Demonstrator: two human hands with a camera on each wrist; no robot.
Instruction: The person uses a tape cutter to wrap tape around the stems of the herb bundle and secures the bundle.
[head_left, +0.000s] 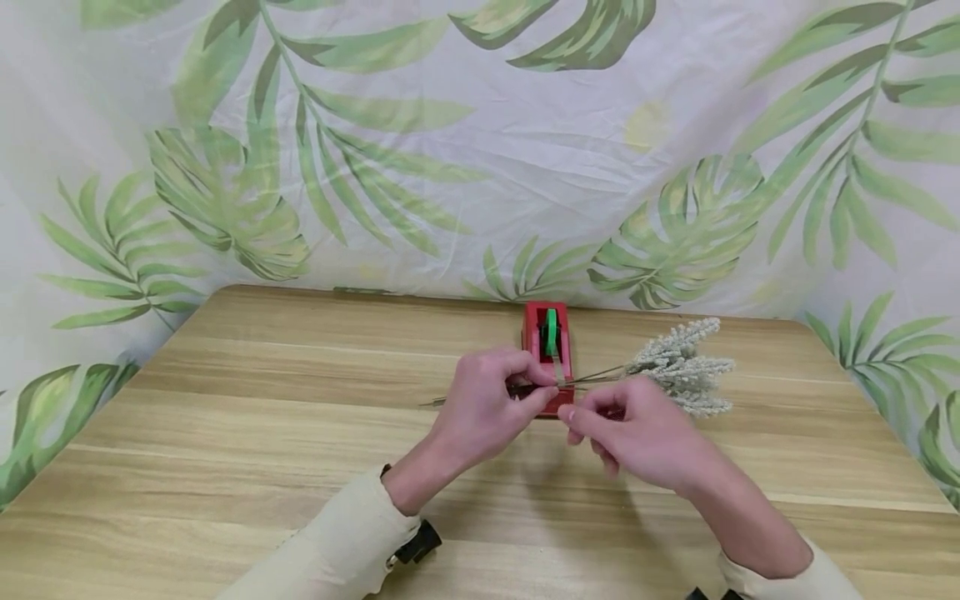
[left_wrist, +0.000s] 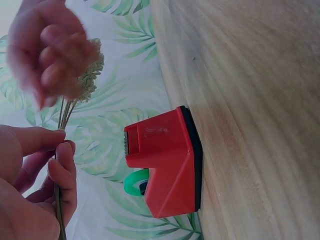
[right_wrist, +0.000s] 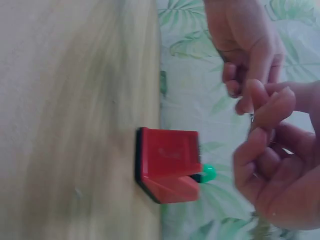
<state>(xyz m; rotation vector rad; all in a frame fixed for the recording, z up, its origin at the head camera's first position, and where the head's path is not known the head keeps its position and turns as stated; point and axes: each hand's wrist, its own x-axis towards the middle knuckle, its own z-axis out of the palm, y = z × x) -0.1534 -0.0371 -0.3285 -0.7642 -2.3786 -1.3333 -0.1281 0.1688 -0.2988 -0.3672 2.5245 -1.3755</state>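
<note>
Thumb and index finger of my left hand (head_left: 491, 400) pinch the thin stems of a bunch of pale, fluffy dried flowers (head_left: 682, 371). The stems cross over a red tape dispenser (left_wrist: 165, 162) in the head view, heads to the right and stem ends to the left. My right hand (head_left: 637, 425) hovers just below the stems, fingers loosely curled, nothing visible between them; it is blurred in the left wrist view. Inside the dispenser sits a green tape roll (head_left: 551, 332), from which a clear strip (head_left: 558, 369) runs toward the stems.
The dispenser stands on a wood-grain table (head_left: 300, 467), near its back edge. Behind the table hangs a white cloth (head_left: 525, 167) printed with green leaves. Small black devices (head_left: 417, 542) are strapped at the cream sleeves (head_left: 337, 533).
</note>
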